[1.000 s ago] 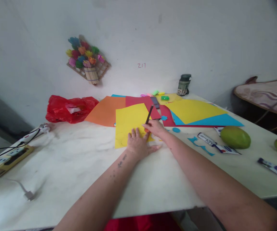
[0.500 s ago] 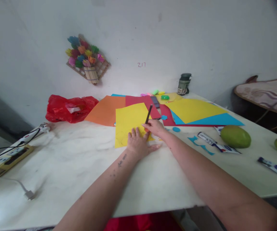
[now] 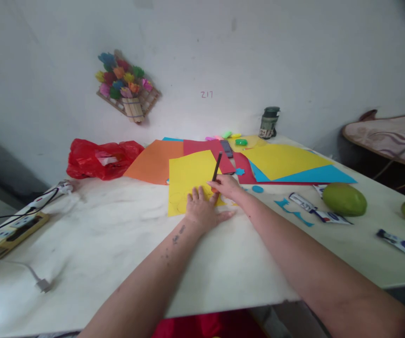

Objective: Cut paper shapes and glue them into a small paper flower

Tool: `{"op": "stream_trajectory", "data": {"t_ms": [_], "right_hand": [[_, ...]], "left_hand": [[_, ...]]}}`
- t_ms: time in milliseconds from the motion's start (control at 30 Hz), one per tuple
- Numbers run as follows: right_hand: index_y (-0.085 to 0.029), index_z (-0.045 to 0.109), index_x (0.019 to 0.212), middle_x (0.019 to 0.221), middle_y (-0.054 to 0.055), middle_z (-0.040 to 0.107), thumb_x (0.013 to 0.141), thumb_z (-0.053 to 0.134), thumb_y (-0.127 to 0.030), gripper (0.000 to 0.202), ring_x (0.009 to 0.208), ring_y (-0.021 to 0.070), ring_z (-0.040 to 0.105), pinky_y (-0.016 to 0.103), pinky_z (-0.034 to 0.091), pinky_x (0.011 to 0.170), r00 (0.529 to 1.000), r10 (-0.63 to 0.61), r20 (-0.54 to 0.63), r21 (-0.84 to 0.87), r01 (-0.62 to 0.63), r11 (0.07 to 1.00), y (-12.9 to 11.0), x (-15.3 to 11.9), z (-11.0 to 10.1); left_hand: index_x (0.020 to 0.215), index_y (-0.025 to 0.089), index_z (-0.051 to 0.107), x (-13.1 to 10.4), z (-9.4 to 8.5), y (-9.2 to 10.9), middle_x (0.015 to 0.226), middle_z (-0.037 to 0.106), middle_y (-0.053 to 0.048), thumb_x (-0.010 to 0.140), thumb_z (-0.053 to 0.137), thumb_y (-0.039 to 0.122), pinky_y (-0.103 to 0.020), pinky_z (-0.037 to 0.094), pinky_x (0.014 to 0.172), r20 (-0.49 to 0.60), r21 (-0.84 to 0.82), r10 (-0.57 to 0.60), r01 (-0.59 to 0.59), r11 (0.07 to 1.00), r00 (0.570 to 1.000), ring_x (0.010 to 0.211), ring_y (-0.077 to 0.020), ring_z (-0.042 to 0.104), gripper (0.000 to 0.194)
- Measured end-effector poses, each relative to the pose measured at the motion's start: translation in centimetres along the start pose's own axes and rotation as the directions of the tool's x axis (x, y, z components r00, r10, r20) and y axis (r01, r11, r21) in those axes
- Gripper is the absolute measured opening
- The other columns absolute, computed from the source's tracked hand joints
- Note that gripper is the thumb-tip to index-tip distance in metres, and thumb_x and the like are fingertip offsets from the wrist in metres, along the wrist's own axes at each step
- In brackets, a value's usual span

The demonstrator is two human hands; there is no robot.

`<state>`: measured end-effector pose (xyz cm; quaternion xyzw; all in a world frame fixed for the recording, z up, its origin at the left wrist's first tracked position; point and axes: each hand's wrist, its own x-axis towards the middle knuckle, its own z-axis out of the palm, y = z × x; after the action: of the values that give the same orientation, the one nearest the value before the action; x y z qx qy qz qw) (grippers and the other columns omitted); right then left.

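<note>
A yellow sheet of paper [image 3: 190, 171] lies in front of me, with faint round pencil outlines near its lower edge. My left hand [image 3: 202, 211] rests flat on that lower edge, its fingers spread. My right hand [image 3: 227, 186] grips a dark pencil [image 3: 217, 165], which stands tilted over the sheet's right side; its tip is hidden. Under the right fingers shows a small orange piece [image 3: 214, 190], partly covered. Blue cut-outs lie to the right: a flower shape [image 3: 240, 172], a disc [image 3: 257, 189] and a curved scrap [image 3: 294, 213].
Behind lie orange paper [image 3: 153, 164], red paper [image 3: 202, 148] and more yellow paper [image 3: 290, 159]. A red plastic bag [image 3: 86, 159] and a power strip [image 3: 15, 230] are at left. On the right are a green mango [image 3: 345, 199], glue tubes [image 3: 302, 203] and a flask [image 3: 269, 123].
Almost nothing differs. The pencil's upper end has shifted very slightly left in my right hand, while my left hand stays in place.
</note>
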<state>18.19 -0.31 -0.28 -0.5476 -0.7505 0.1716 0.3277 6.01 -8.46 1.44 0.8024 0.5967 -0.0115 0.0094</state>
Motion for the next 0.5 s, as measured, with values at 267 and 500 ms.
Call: {"op": "stream_trajectory", "data": {"t_ms": [267,500], "right_hand": [[-0.019,0.065,0.073,0.067,0.003,0.066,0.075,0.053,-0.043,0.027,0.065,0.0143,0.059,0.021,0.039,0.056,1.000,-0.008,0.011,-0.003,0.008,1.000,0.03,0.07,-0.05],[-0.018,0.064,0.072,0.065,0.003,0.065,0.075,0.053,-0.042,0.026,0.064,0.0143,0.059,0.022,0.040,0.057,1.000,-0.017,0.016,0.008,0.017,1.000,0.16,0.08,-0.05]], "left_hand": [[0.135,0.027,0.023,0.02,0.05,-0.04,0.141,0.021,-0.013,0.061,0.009,0.080,-0.052,0.014,0.097,-0.004,-0.002,0.002,-0.002,1.000,1.000,0.128,-0.0378,0.014,0.093],[0.135,0.026,0.024,-0.01,-0.04,0.00,0.141,0.021,-0.015,0.062,0.010,0.080,-0.052,0.014,0.097,0.002,0.000,0.003,-0.003,1.000,1.000,0.128,-0.0389,0.013,0.092]]}}
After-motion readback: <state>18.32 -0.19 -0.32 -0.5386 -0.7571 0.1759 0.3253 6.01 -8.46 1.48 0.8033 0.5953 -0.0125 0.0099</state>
